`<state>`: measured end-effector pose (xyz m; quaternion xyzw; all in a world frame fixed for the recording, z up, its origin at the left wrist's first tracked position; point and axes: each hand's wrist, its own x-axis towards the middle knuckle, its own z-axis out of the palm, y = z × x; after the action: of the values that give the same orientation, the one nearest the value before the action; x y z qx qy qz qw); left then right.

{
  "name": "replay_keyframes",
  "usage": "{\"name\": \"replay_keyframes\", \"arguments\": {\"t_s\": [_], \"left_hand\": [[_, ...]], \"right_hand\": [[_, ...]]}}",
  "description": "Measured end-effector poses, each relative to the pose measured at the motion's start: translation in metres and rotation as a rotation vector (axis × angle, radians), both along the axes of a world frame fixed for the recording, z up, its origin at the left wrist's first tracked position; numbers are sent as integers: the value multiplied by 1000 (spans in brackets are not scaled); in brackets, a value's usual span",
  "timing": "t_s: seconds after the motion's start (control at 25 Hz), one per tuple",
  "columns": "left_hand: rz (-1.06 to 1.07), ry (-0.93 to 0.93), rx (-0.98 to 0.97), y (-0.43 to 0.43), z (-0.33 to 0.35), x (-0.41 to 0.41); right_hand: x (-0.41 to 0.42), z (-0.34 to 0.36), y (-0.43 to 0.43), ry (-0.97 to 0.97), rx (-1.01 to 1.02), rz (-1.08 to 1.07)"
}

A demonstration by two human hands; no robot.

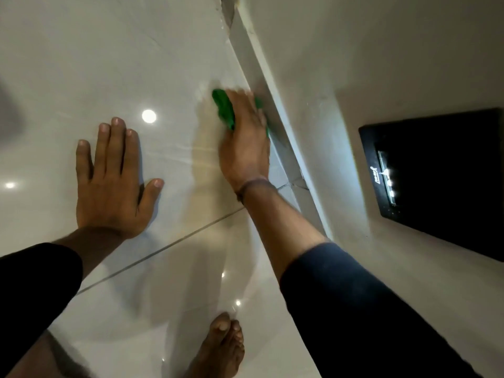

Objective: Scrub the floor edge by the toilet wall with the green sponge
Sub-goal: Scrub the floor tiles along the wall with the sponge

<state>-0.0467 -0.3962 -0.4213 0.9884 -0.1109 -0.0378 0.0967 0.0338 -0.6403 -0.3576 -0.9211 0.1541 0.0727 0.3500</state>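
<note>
A green sponge point(225, 109) lies flat on the glossy pale floor tiles point(114, 64), right against the skirting strip point(275, 110) at the foot of the wall. My right hand point(245, 143) presses down on the sponge and covers most of it; green shows past the fingers on the left and along the wall side. The fingertips are blurred. My left hand point(114, 181) rests palm down on the tile to the left, fingers spread, holding nothing.
A grey wall point(381, 64) rises on the right with a black panel point(441, 181) set into it. A grout line point(174, 245) crosses the tiles. A bare foot point(221, 347) stands at the bottom. Ceiling lights reflect in the wet-looking floor.
</note>
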Motion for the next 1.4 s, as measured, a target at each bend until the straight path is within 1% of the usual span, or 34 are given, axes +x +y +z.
{"name": "replay_keyframes", "arguments": {"t_s": [0.08,0.16,0.24,0.32,0.36,0.44,0.6,0.68,0.72,0.8,0.88,1.0,1.12,1.2,1.28,1.36,1.4], "left_hand": [[-1,-4,1,0,0,0],[11,-6,-5,1,0,1],[19,10,-6,2,0,3],[8,15,-1,-1,1,0],[5,17,-2,-2,1,-1],[8,22,2,1,1,-1],[-3,20,5,2,-1,0],[2,20,15,3,-2,0],[-2,15,15,2,-2,-1],[-8,7,13,3,-2,-1],[4,16,3,4,-3,-1],[3,24,-2,2,-2,-1],[-13,26,10,4,-2,1],[-6,34,-5,2,1,0],[2,53,-24,-3,5,2],[-3,136,-6,-3,15,5],[-18,192,3,0,25,7]], "right_hand": [[13,3,4,-17,53,-41],[-27,8,-13,30,59,-34],[-86,19,-34,108,55,-49],[-130,27,-45,121,41,-111],[-136,27,-44,103,15,-134],[-118,18,-30,57,-44,-141],[-10,-5,3,-89,-58,-39],[23,-10,14,-100,-98,-8],[23,-10,12,-91,-129,20],[-6,-4,-1,-68,-168,66],[-64,7,-18,-30,-179,63],[-159,16,-51,74,-235,-20],[-229,17,-66,201,-305,-122],[-253,22,-67,260,-287,-229],[-259,29,-70,294,-212,-319],[-253,42,-73,358,-111,-371],[-248,54,-73,391,-78,-363]]}}
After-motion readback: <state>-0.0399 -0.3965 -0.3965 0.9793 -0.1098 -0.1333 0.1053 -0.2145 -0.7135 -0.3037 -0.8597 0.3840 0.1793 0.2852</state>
